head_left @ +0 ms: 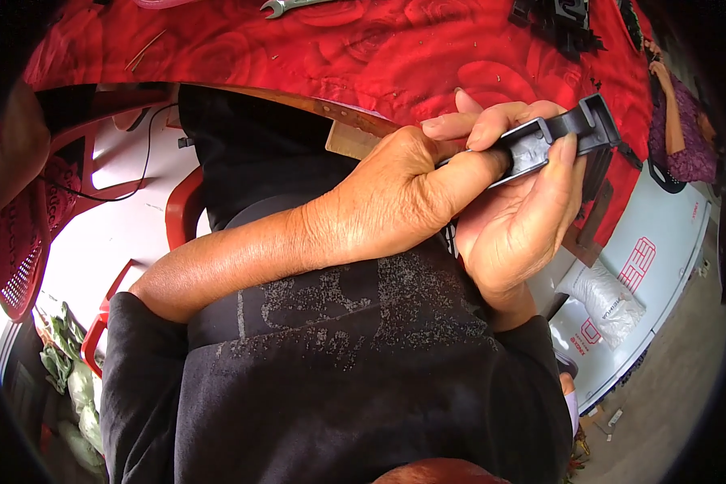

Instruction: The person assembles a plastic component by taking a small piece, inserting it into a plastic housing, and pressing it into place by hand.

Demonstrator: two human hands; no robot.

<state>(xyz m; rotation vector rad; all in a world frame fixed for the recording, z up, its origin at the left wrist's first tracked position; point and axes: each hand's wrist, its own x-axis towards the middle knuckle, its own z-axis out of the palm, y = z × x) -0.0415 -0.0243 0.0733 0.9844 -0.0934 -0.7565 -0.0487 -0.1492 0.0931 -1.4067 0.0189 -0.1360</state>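
Black plastic part (561,137) sits clamped between both hands: right hand (516,218) cups it underneath, left hand (411,194) pinches its near end, above the red tablecloth (363,56).

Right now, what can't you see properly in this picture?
- Black plastic part, head view: its middle is hidden by both hands, left hand and right hand.
- Spanner: cut off by the top edge.
- Black pieces on the red cloth: too small, partly cut off.

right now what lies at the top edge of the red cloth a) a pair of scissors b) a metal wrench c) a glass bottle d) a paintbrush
b: a metal wrench lies on the red cloth at the top edge, its open jaw end showing.
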